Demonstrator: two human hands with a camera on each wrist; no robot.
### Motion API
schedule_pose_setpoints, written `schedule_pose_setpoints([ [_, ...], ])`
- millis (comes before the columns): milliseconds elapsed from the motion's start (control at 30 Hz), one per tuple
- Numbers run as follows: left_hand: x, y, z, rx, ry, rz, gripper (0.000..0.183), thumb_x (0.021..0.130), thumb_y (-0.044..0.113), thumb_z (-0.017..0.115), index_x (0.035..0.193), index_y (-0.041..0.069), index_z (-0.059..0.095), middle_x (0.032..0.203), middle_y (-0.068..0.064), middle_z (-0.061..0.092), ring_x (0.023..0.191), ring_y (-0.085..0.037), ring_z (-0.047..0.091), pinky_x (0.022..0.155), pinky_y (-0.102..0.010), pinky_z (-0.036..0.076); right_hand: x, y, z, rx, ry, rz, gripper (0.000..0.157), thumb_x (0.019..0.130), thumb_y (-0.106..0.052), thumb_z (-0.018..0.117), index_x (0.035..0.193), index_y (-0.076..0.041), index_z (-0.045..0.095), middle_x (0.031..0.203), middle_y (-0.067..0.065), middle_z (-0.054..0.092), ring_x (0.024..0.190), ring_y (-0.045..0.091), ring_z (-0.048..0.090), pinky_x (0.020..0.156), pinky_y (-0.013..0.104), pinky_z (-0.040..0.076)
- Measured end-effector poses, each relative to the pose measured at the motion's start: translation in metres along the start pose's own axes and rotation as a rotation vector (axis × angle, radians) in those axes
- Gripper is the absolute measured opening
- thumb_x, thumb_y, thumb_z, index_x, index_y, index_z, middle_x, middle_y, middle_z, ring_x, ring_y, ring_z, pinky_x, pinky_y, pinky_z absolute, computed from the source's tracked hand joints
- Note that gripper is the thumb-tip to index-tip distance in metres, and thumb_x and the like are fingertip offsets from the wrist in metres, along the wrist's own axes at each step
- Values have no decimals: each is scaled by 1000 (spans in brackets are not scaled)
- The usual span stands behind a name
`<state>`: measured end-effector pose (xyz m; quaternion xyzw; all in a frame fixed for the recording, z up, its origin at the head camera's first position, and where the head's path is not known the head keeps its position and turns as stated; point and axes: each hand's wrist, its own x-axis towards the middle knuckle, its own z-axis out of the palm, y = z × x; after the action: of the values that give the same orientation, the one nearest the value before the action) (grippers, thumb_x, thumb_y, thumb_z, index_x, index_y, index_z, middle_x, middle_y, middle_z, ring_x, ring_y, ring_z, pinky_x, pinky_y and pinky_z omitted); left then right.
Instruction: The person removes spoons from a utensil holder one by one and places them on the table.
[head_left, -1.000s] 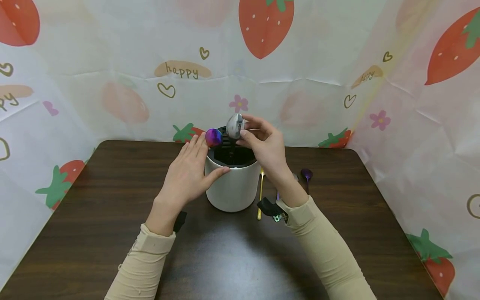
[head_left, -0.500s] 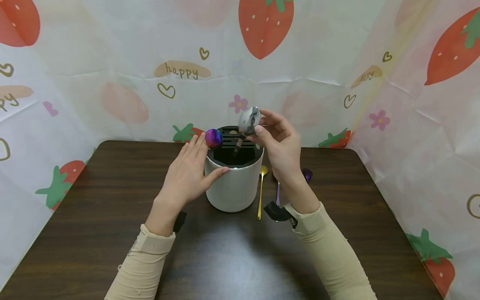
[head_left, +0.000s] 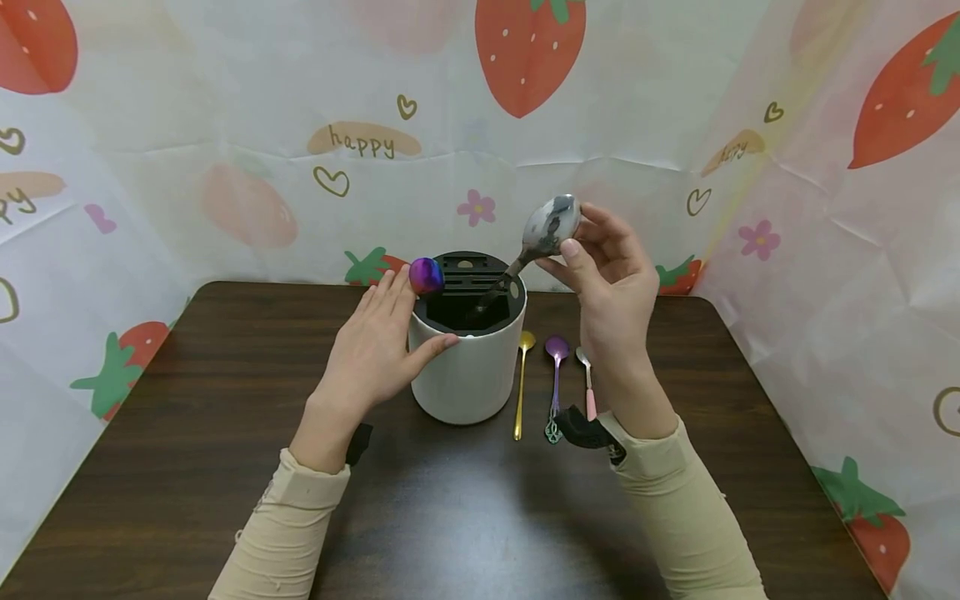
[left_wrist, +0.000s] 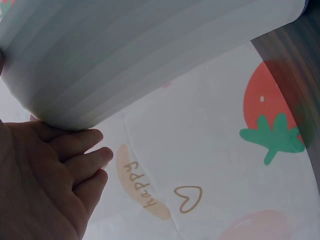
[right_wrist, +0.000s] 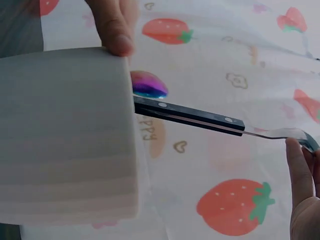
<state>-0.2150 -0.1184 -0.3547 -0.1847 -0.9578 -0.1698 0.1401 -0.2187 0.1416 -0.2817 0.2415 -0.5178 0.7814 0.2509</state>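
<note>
My right hand pinches a silver spoon by its bowl, up and to the right of the white utensil holder. In the right wrist view the spoon's black riveted handle slants out of the holder's mouth, its far end hidden inside. My left hand rests with straight fingers against the holder's left side, thumb at the front rim. By those fingertips shows the rainbow-purple bowl of another spoon standing in the holder. In the left wrist view, fingers lie along the holder's white wall.
On the dark wooden table, right of the holder, lie a gold spoon, a purple spoon and a small pink-handled spoon. The holder has a black slotted insert. A strawberry-print cloth hangs behind.
My right hand has moved right and slightly up with the silver spoon, drawing more of its handle out of the holder at a slant. My left hand has stayed in place.
</note>
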Motion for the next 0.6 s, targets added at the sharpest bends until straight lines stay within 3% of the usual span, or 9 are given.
schedule_pose_setpoints([
  [600, 1, -1, 0, -2, 8, 5, 105, 97, 73, 52, 165, 0, 19, 171, -19, 21, 159, -35, 15, 129, -51, 16, 9, -28, -45, 187, 227, -68, 33, 93, 15, 66, 125, 6, 66, 104, 18, 61, 93, 26, 67, 79, 39, 64],
])
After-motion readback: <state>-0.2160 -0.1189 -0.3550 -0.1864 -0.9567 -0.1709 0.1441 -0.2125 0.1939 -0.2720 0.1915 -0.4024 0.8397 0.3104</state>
